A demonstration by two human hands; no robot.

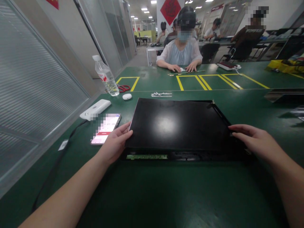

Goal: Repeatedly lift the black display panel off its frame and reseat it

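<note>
A large black display panel [178, 125] lies flat on the green table, slightly raised over a black frame, with a green circuit strip [146, 156] showing along its near edge. My left hand [116, 142] grips the panel's left near corner, fingers curled round the edge. My right hand [253, 141] rests at the panel's right edge, fingers stretched along it and touching it.
A phone [105, 128] with a lit screen, a white power bank [95, 109] with a black cable, a water bottle [106, 76], red scissors [123, 88] and a white earbud case [127, 96] lie to the left. A person sits across the table [152, 193], hands on small parts. Small metal pieces [161, 94] lie behind the panel.
</note>
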